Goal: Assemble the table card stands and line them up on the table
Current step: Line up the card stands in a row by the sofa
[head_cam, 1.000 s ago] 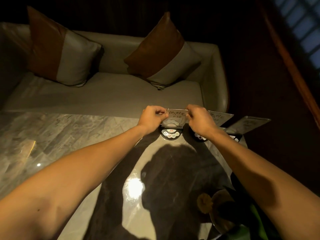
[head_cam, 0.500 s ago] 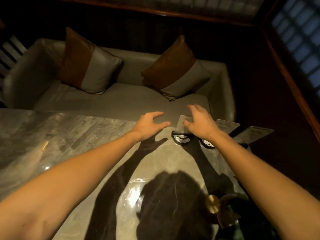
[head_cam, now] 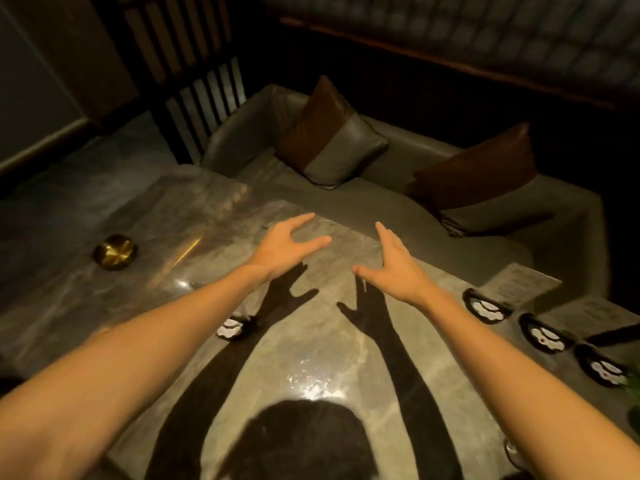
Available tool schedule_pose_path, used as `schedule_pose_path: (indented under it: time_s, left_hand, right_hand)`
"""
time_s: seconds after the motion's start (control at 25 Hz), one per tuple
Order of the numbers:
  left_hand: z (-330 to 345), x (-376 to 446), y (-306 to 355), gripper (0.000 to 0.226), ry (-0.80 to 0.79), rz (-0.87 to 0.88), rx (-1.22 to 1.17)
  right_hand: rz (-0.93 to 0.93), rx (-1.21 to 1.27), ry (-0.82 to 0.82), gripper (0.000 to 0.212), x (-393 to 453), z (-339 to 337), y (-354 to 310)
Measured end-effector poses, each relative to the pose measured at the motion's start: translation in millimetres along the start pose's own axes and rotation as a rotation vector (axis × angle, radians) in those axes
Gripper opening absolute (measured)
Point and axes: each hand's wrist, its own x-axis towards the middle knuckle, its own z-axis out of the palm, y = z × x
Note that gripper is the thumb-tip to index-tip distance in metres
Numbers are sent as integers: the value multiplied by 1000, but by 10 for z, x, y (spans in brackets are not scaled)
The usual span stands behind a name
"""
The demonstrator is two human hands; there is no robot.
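Observation:
Three card stands with black round bases stand in a row along the table's right edge: the farthest [head_cam: 486,306], the middle one [head_cam: 545,335] and the nearest [head_cam: 604,368], each with a clear card leaning away. A loose black base [head_cam: 231,328] lies on the marble table [head_cam: 311,341], half under my left forearm. My left hand [head_cam: 285,245] and my right hand [head_cam: 391,263] hover over the table's middle, fingers spread, holding nothing.
A round brass dish [head_cam: 115,251] sits at the table's left. A grey sofa [head_cam: 398,202] with two brown-and-grey cushions runs along the far side. Something green shows at the right edge [head_cam: 635,386].
Both hands have let go of the card on the stand and moved left, away from the row. The view has swung left, so the stands now sit at the right.

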Motion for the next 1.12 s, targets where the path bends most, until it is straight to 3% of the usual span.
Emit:
schedule_pose_path:
  time_s: [0.16, 0.36, 0.52, 0.64, 0.76, 0.92, 1.12]
  left_hand:
    - [-718, -322, -580, 90, 122, -66, -26]
    - [-1187, -683, -1358, 96, 190, -164, -112]
    - [-1257, -849, -1837, 85, 123, -206, -172]
    - [-1177, -865, -2105, 63, 66, -227, -235]
    - [-1072, -819, -2258, 38, 89, -220, -246]
    - [-992, -619, -2215, 9, 148, -190, -169]
    - [-719, -287, -1807, 8, 18, -146, -148]
  right_hand:
    - [-93, 48, -77, 117, 97, 701, -682]
    - [-128, 128, -148, 113, 127, 1508, -1294]
    - [-81, 258, -198, 93, 130, 1994, -1532]
    - [-46, 260, -164, 56, 180, 2209, -1575]
    - [-59, 204, -126, 12, 269, 2289, -1538]
    - [-97, 182, -118, 25, 307, 2126, -1464]
    - [-45, 193, -68, 21, 325, 1666, -1106]
